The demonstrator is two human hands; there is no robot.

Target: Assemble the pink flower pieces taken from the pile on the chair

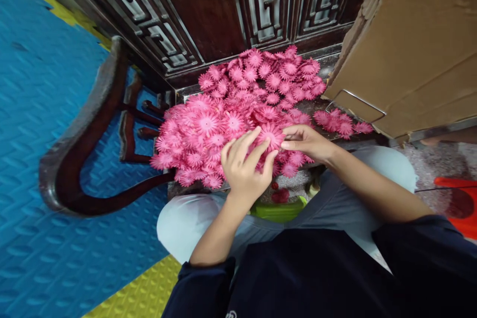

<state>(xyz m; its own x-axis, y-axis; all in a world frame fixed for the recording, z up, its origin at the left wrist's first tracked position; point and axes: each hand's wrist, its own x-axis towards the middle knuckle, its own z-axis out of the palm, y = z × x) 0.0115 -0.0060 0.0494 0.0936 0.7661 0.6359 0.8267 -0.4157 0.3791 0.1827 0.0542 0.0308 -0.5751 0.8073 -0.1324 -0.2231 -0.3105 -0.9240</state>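
At the heap's near edge, left hand (244, 166) and right hand (307, 141) pinched one pink flower (270, 135) together. Picking step, likely; lifting it clear of the pile (208, 129) called for a light pull.

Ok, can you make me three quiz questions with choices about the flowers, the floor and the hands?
1. Where does the pile of pink flower heads lie?
A. on the seat of the dark wooden chair
B. on the blue floor mat
C. inside the cardboard box

2. What colour is the foam floor mat to the left of the chair?
A. red
B. blue
C. white

3. What are the left hand and the right hand doing?
A. resting on the knees
B. both pinching one pink flower head
C. lifting the cardboard box

Answers: 1 A, the flowers cover the seat in front of the carved back. 2 B, the mat is bright blue. 3 B, fingertips of both hands meet on the same flower.
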